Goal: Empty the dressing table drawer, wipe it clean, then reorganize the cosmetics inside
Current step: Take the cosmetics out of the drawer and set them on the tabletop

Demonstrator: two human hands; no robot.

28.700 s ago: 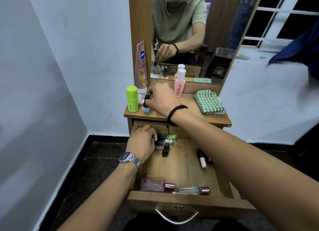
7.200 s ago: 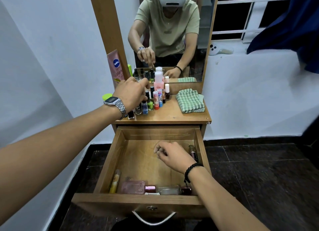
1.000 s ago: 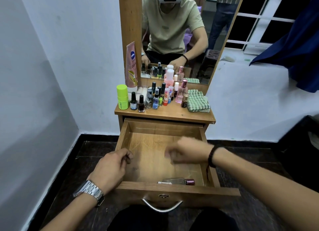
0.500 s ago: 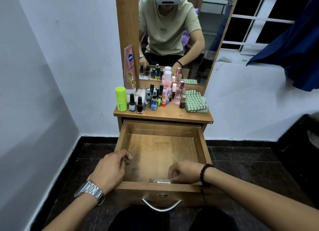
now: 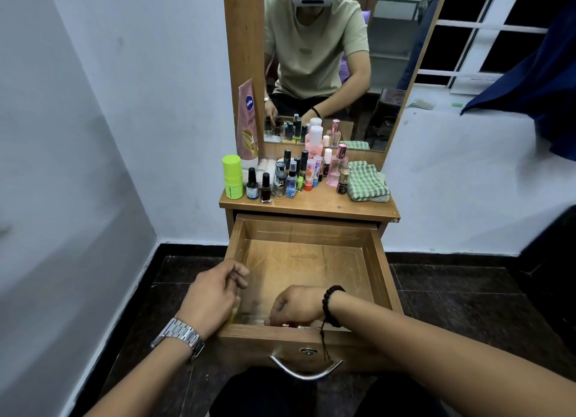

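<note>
The wooden drawer (image 5: 311,267) is pulled out, its floor bare apart from its front edge. There my right hand (image 5: 296,304) curls down over a clear bottle (image 5: 254,318), most of it hidden by fingers and the front wall. My left hand (image 5: 212,295) rests on the drawer's left wall with fingers curled. A yellowish sliver shows under its palm; I cannot tell if it is held. Several nail polishes, lip balms and perfume bottles (image 5: 293,176) stand crowded on the tabletop (image 5: 311,203). A folded green checked cloth (image 5: 367,182) lies at its right end.
A lime green container (image 5: 232,176) and a tall pink tube (image 5: 247,123) stand at the tabletop's left, against the mirror (image 5: 327,58). The drawer's metal handle (image 5: 305,371) is near my knees. White walls close in on both sides; dark blue fabric (image 5: 536,89) hangs at right.
My right hand dropped from mid-drawer to the front edge and closed over the clear bottle. The left hand stayed on the drawer's left side.
</note>
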